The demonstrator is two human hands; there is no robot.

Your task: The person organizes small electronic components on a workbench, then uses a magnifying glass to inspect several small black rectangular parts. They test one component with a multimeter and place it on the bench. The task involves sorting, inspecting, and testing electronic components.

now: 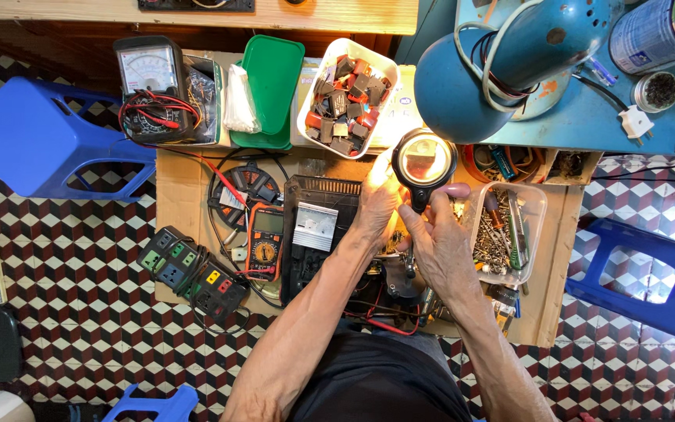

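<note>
Right hand (441,242) clenched around the handle of a black magnifier (425,161), lens at upper centre of the frame. Left hand (376,205) just left of it, fingers curled on the circuit board (391,248) below; grip not clear. Screw tray (501,230) at right, orange meter (265,241) at left, both on cardboard (177,195).

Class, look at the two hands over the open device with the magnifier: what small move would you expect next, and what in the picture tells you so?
Probably a slight tilt or lowering of the magnifier, to bring the work into focus. The right hand holds its black handle, its lit lens sits over the open device, and the left hand rests on the parts just beside the lens. What lies under the glass is too glared to tell.
</note>
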